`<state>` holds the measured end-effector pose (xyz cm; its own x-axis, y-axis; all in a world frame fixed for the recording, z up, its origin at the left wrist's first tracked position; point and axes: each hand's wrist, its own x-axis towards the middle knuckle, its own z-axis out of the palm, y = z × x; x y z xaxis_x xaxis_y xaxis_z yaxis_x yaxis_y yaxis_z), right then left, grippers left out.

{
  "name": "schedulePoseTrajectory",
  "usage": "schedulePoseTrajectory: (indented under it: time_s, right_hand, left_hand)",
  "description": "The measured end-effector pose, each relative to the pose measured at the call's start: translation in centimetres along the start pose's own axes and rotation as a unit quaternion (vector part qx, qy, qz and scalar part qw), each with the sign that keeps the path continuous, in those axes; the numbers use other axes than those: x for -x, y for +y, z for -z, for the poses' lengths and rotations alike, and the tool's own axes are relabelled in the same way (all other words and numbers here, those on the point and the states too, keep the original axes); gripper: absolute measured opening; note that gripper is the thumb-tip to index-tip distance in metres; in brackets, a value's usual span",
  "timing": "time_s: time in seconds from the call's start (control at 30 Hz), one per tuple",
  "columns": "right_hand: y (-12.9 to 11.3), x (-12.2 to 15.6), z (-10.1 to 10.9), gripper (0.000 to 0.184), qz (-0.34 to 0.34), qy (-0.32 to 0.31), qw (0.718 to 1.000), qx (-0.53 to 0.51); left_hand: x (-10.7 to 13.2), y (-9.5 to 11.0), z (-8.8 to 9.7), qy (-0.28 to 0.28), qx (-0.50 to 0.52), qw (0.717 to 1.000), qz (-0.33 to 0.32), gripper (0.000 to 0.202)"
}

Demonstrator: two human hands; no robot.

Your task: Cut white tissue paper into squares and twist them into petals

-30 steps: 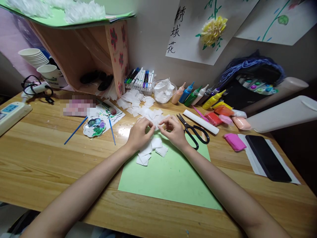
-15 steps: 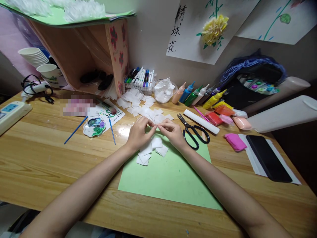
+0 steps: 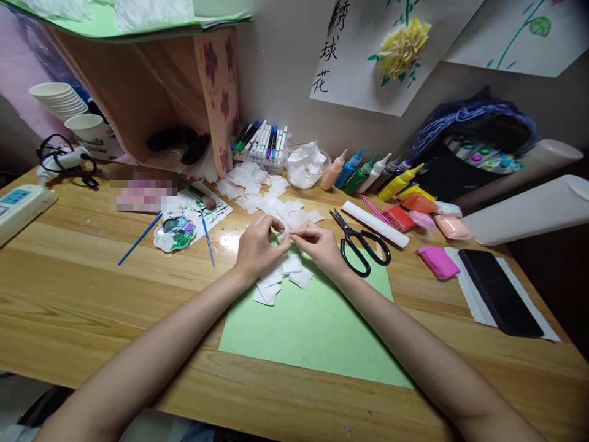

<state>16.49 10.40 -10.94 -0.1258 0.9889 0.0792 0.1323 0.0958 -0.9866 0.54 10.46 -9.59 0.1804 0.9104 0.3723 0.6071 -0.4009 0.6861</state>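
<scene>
- Left hand point(image 3: 258, 250) is pinching a white scrap point(image 3: 281, 236) between thumb and finger.
- Right hand point(image 3: 322, 248) is meeting it, fingertips pressing together at the scrap's edge.
- Under them, the green sheet point(image 3: 322, 337) is lying on the table point(image 3: 151, 294), white squares point(image 3: 267, 294) resting on its far left part.
- Scissors point(image 3: 348, 232) are pointing away, handles overlapping the sheet.
- Over left, the palette point(image 3: 175, 233) is sitting between two brushes point(image 3: 140, 239).
- Farther back, a bowl point(image 3: 328, 167) is holding crumpled paper point(image 3: 306, 162), bottles point(image 3: 355, 177) lining up beside it.
- Far right, a phone point(image 3: 499, 291) is lying near a pink packet point(image 3: 438, 262).
- Up on the wall point(image 3: 276, 67), a yellow flower point(image 3: 404, 49) is showing.
</scene>
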Motion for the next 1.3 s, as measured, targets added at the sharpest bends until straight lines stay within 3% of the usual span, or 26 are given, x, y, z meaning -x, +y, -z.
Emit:
schedulePoseTrajectory:
  time_s: [0.53, 1.07, 1.3]
  right_hand:
    - [-0.87, -0.08, 0.18, 0.028, 0.001, -0.007, 1.0, 0.014]
    - [-0.61, -0.1, -0.06, 0.018, -0.028, 0.011, 0.999, -0.01]
    - [-0.83, -0.15, 0.02, 0.019, -0.01, 0.008, 1.0, -0.006]
  left_hand:
    - [0.16, -0.18, -0.07, 0.02, 0.02, 0.999, -0.016, 0.01]
    - [0.1, -0.13, -0.01, 0.02, 0.016, 0.999, -0.022, 0.008]
    - [0.09, -0.15, -0.06, 0.016, 0.028, 0.999, -0.029, 0.008]
